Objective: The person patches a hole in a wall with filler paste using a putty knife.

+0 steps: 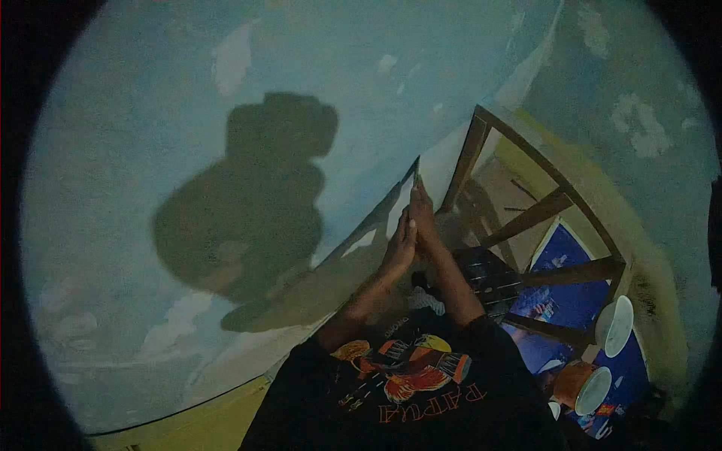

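Both of my arms reach forward to the pale blue-green wall (391,113), and my hands meet at its lower edge. My right hand (423,214) is closed, its fingers pointing up along a thin, dark-tipped flat piece (417,170) seen nearly edge-on; its kind does not show. Just below, my left hand (402,239) lies against the right one with its fingers pressed together. Whether the left also grips the piece is hidden. Beside the hands, a whitish patch (399,207) shows on the surface.
Close on the right stands a dark wooden frame with slanting bars (560,154). Beyond its bars lies a blue printed sheet (564,301). A white-rimmed bowl (618,327) and an orange-brown pot (575,382) are at the lower right. My shadow (248,203) falls on the wall.
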The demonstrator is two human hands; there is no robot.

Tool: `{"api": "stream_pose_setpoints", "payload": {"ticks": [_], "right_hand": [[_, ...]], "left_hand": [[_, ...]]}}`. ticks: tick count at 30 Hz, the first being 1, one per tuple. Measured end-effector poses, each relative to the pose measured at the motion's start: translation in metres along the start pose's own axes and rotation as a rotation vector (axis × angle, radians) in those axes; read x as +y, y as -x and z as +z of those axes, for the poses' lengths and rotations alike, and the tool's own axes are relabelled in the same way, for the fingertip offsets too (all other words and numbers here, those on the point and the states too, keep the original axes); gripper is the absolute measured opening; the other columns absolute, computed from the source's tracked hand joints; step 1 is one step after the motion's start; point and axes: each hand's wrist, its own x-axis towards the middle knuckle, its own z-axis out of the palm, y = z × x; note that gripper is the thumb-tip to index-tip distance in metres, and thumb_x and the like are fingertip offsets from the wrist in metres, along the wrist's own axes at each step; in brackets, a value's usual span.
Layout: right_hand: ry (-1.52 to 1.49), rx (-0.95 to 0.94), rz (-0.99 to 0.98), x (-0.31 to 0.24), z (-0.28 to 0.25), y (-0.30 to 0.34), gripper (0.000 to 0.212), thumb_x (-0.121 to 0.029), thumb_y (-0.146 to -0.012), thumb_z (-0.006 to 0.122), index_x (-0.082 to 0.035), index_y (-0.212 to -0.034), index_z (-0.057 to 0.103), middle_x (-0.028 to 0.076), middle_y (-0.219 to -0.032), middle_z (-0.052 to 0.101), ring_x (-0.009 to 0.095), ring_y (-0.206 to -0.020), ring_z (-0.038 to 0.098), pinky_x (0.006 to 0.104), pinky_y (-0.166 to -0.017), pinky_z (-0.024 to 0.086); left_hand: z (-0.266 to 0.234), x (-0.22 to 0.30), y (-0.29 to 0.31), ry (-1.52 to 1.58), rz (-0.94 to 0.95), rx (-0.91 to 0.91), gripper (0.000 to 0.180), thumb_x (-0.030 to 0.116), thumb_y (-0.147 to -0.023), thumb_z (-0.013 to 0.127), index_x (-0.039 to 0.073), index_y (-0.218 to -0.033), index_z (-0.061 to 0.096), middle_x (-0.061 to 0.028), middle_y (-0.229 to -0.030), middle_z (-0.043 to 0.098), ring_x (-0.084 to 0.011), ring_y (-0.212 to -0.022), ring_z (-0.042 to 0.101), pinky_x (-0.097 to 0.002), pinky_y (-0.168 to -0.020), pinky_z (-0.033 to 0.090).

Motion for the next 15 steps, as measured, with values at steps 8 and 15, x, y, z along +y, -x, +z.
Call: {"api": "stream_pose_setpoints", "payload": {"ticks": [8,15], "right_hand": [[0.055,0.015,0.041,0.020,-0.011,-0.033,0.044,-0.026,-0.083,0.027,-0.007,-0.122,0.019,0.014,-0.062,0.045,0.020,-0.053,0.044,0.0321,-0.055,0.038],[0.069,-0.083,-0.066,0.014,0.003,-0.004,0.044,-0.025,-0.082,0.030,-0.005,-0.121,0.023,0.008,-0.049,0.038,0.015,-0.042,0.035,0.0288,-0.045,0.035]], "left_hand": [[-0.005,0.036,-0.002,0.178,-0.240,-0.276,0.050,0.037,-0.083,0.023,0.012,-0.124,0.008,-0.0151,-0.117,0.030,-0.0223,-0.082,0.050,-0.0317,-0.069,0.041],[0.004,-0.006,0.018,0.014,0.055,0.001,0.048,0.030,-0.084,0.024,0.014,-0.125,0.003,-0.0161,-0.112,0.035,-0.0169,-0.064,0.050,-0.0266,-0.056,0.044]]}}
